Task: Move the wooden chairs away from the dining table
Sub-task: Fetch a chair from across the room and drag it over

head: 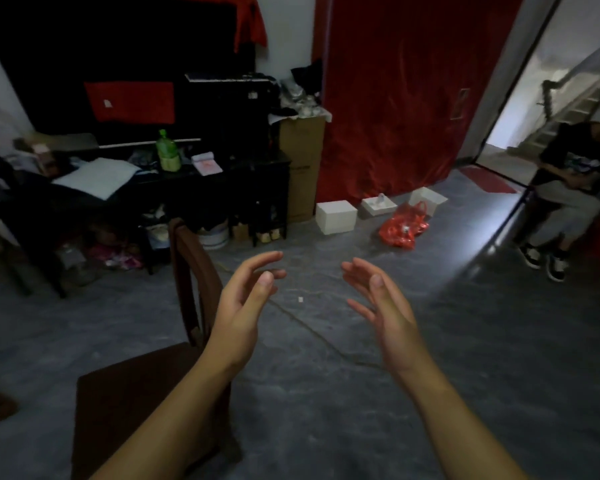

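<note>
Left hand (243,306) and right hand (381,306), mid-frame, are released and empty; chair (142,386), lower left, stands free on the floor, apparently set down.

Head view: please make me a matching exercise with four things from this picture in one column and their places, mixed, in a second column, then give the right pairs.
Things:
1. wooden chair
2. green bottle
3. red plastic bag
4. seated person

Places:
A. on the floor beside the white boxes
B. at the right edge, near the doorway
C. on the dark cluttered table
D. just beside the left hand, not held

Pairs: 1-D, 2-C, 3-A, 4-B
</note>
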Available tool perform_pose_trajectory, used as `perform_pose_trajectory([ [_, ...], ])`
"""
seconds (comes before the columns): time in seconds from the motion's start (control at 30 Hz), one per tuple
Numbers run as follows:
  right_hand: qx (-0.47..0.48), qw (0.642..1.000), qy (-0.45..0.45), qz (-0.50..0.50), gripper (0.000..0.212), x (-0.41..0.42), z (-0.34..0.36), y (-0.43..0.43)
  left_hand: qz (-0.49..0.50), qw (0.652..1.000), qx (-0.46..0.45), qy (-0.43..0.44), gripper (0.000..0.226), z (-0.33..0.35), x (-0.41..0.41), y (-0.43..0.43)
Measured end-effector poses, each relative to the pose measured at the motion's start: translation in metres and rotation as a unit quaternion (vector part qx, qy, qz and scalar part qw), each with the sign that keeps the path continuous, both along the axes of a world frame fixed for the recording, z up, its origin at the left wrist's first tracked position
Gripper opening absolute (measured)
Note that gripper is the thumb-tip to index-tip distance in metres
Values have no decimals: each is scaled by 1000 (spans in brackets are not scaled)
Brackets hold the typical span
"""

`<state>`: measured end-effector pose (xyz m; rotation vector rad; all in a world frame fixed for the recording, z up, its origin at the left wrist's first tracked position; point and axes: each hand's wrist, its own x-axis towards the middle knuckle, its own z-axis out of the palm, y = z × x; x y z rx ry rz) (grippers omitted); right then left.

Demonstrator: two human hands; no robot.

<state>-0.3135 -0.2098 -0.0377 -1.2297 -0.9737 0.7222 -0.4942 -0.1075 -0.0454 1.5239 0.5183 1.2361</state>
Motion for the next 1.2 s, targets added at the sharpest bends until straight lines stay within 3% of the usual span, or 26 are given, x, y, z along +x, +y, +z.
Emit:
perform_pose_trajectory([
  [0.37,-23,982,5,185,52,-19,7,262,176,984,-9,4,37,12,-33,187],
  [0.6,-31,922,17,385,41,-90,-14,392,349,936,-38,17,37,-6,-93,232],
  [0.77,-65,841,17,537,38,-138,-46,455,508,856,-86,37,41,-30,-109,225],
  [0.93,-91,741,4,665,51,-159,-66,478,642,756,-122,42,41,-41,-91,190],
  [1.2,-102,634,-20,766,39,-151,-85,470,764,625,-150,49,43,-49,-21,123],
])
